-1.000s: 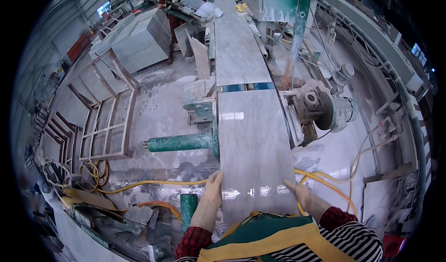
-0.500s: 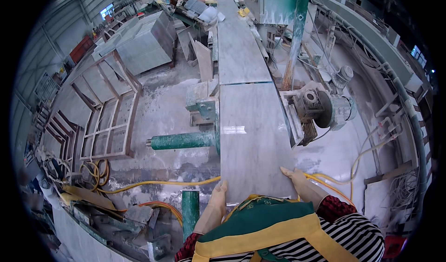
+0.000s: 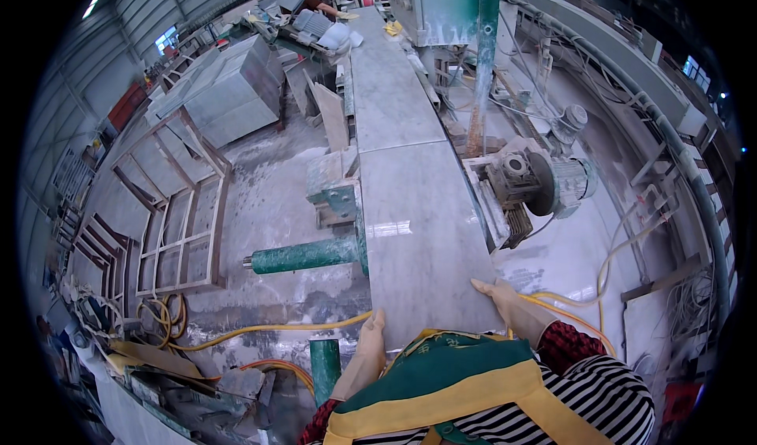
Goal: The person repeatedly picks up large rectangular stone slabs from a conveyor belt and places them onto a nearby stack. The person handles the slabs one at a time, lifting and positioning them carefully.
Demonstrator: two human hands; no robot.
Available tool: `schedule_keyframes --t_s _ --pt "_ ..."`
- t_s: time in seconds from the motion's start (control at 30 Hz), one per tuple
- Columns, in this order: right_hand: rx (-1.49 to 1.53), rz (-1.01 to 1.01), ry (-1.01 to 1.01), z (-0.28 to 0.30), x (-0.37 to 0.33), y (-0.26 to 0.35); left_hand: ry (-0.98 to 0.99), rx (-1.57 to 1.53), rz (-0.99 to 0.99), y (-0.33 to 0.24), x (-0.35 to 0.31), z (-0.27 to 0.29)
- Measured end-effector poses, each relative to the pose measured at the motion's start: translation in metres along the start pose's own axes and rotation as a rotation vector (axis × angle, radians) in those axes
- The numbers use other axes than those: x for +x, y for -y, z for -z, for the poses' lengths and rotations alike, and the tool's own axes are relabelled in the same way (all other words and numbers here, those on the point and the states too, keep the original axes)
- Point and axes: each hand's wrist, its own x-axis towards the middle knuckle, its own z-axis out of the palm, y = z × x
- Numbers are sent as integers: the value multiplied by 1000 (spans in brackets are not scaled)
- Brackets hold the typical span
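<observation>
A polished grey-white stone slab [image 3: 426, 260] lies flat in front of me, its near end against my green and yellow apron [image 3: 441, 382]. My left hand [image 3: 368, 346] is on its left edge near the close corner. On the opposite edge, my right hand [image 3: 505, 301] grips with the thumb along the side; its other fingers are mostly hidden under or behind the slab. A second slab [image 3: 394, 90] continues the line away from me, and the two ends meet at a thin seam.
Right of the slabs stand a motor [image 3: 544, 178] and a green post [image 3: 482, 74]. A green roller [image 3: 303, 257] juts out on the left, beyond it a metal frame [image 3: 185, 208] and stacked slabs [image 3: 225, 90]. Yellow hose [image 3: 268, 329] crosses the floor. A co-worker's arm [image 3: 327, 7] reaches in far ahead.
The dark gap between the two slabs has narrowed to a thin seam. My view has shifted slightly right, and a co-worker's arm now shows at the far end. My hands keep their places.
</observation>
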Motion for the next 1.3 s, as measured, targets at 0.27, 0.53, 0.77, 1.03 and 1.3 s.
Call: schedule_keyframes --t_s 0.27,0.53,0.77,1.03,1.3 --pt "18 -2 58 13 20 -3 -32 29 -51 10 16 2" --pt "5 -6 5 1 9 13 -9 18 -38 -3 14 -3" --pt "43 33 73 7 23 11 -10 8 -47 4 28 2" --pt "41 44 21 3 28 15 -12 23 -53 -2 34 0" --pt "61 58 44 7 49 11 -69 13 14 3 52 4"
